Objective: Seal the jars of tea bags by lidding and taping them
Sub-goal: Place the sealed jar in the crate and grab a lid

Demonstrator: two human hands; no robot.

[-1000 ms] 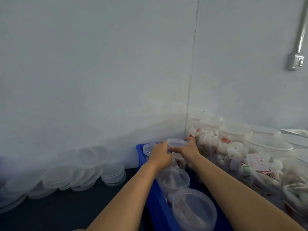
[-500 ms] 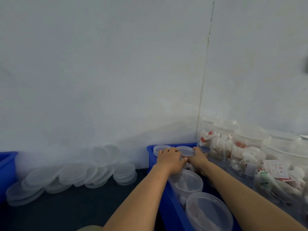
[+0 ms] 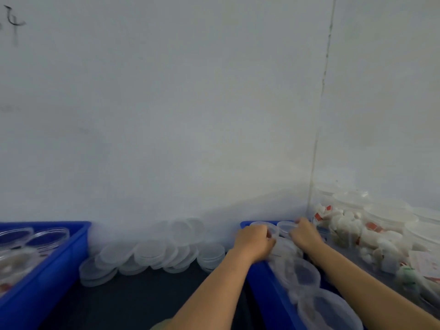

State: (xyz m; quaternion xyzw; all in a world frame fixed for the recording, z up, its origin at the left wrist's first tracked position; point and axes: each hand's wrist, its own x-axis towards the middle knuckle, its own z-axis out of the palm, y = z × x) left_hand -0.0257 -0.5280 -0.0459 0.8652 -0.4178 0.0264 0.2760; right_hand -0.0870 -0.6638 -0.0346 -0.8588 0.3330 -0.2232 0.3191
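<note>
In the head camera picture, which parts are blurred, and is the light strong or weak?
Head view: the light is dim and bluish, with no glare; the left hand, right hand and the lidded jars in the blue bin are motion-smeared; the stacked lids look soft.
</note>
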